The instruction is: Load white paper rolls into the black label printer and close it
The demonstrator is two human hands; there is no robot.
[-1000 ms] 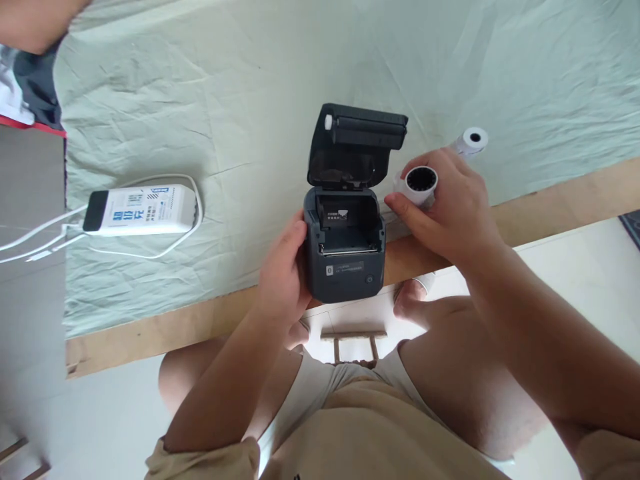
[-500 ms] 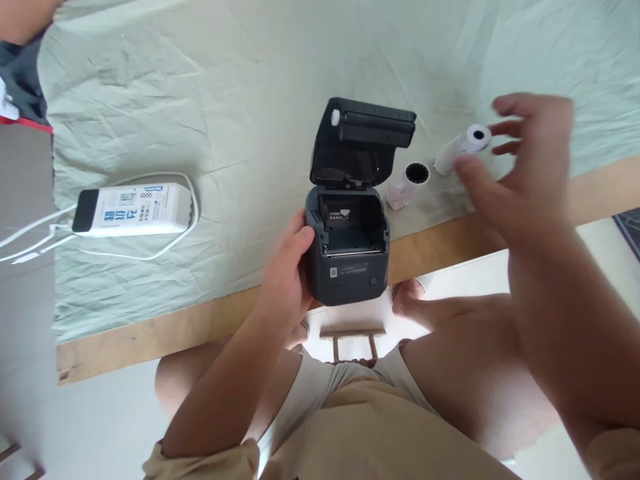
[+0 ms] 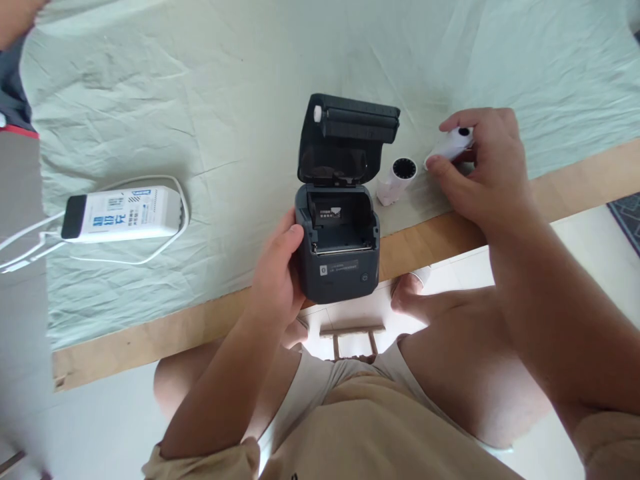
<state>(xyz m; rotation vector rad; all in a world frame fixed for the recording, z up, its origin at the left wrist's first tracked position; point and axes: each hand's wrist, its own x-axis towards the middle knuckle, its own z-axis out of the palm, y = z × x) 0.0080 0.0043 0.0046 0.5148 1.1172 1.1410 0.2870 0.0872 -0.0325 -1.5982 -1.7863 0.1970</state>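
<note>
Your left hand [image 3: 280,270] is clasped on the side of the dark printer [image 3: 343,277], which sits at the frame's centre with its lid [image 3: 340,160] raised and its bay bare. At right of centre, your right hand [image 3: 493,163] has thumb and fingers closed around a white roll [image 3: 447,147]. Between that roll and the printer, a wide-cored roll [image 3: 390,191] stands tilted on the pale green cloth [image 3: 240,87].

Bluetooth sign [image 3: 323,270] on printer [image 3: 340,285]

Shows a power sign [image 3: 365,277] on the front too; carries small print on label [image 3: 345,266] and inside, too blurred to read. On white block [image 3: 123,215], displays large blue Chinese characters [image 3: 109,221], not surely legible.
</note>
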